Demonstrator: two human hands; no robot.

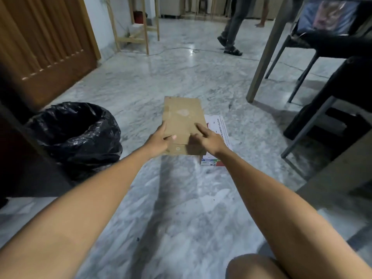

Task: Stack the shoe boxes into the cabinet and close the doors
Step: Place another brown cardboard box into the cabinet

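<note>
A plain brown cardboard shoe box (182, 121) is in the middle of the marble floor, on top of a white printed shoe box (218, 133) that shows along its right side. My left hand (160, 138) grips the brown box at its near left edge, thumb on the lid. My right hand (209, 137) rests on the lid's near right part, index finger stretched out over it. A wooden slatted cabinet door (40, 47) stands at the left; the inside of the cabinet is out of view.
A bin lined with a black plastic bag (78, 133) stands left of the boxes. Grey chairs (302, 63) and a table leg (267, 49) crowd the right side. A person's legs (231, 31) stand at the back, beside a wooden rack (138, 27). My knee (253, 266) shows at the bottom.
</note>
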